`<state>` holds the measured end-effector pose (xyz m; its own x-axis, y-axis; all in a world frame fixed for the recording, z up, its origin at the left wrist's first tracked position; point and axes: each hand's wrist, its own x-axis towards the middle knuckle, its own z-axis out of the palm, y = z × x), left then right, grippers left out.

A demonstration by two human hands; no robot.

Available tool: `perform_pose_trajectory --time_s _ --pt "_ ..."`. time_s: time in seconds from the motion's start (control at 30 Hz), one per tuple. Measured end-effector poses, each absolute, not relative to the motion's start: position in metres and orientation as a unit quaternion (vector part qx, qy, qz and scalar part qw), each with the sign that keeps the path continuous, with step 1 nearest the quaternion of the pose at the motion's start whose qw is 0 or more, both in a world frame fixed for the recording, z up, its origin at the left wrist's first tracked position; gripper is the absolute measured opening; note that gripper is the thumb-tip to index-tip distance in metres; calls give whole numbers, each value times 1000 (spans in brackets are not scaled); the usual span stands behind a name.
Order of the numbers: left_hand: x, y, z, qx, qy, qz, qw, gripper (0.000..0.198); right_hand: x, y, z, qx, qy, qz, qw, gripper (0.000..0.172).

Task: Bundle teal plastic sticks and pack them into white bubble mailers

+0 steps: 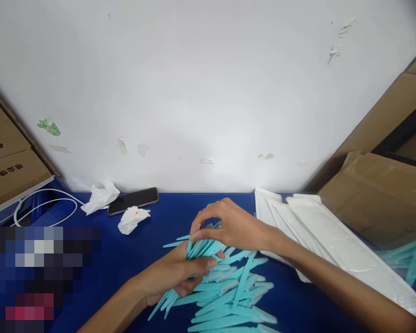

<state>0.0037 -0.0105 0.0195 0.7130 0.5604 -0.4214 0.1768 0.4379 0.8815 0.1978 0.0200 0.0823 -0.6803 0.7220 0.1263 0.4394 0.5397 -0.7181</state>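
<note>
My left hand (190, 268) is closed around a bundle of turquoise eyebrow razors (204, 249), slim tapered handles with wider, clear-covered ends. My right hand (222, 224) arches over the top of this bundle, thumb and fingertips pinched at its upper left edge; which razors they grip is partly hidden. Beneath and in front of both hands, a loose pile of the same razors (229, 296) spreads over the blue table (114, 273), most lying crosswise with their wider ends to the right. A few thin handle tips stick out left of and below my left hand.
Flat white padded pouches (319, 226) lie stacked under my right forearm. At the back left are a phone (135, 200) and two crumpled tissues (133, 219). A white cable (48, 190) loops beside them. Cardboard boxes (381, 199) flank the right; more razors (412, 259) show there.
</note>
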Motion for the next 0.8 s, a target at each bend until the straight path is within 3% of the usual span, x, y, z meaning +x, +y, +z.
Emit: perform_pose_trajectory --time_s 0.27,0.37,0.47,0.67,0.8 --pt "7 -11 16 504 359 124 775 35 186 24 78 -302 -882 350 89 17" --pt "7 -11 11 482 359 139 787 31 180 24 79 -286 -924 238 92 6" --pt "6 -10 9 471 351 148 795 36 179 24 81 -271 -942 170 103 8" --pt "5 -9 16 477 357 145 790 44 195 27 103 -344 -912 157 158 13" --pt "6 -10 17 495 363 138 777 52 203 28 112 -354 -883 253 177 10"
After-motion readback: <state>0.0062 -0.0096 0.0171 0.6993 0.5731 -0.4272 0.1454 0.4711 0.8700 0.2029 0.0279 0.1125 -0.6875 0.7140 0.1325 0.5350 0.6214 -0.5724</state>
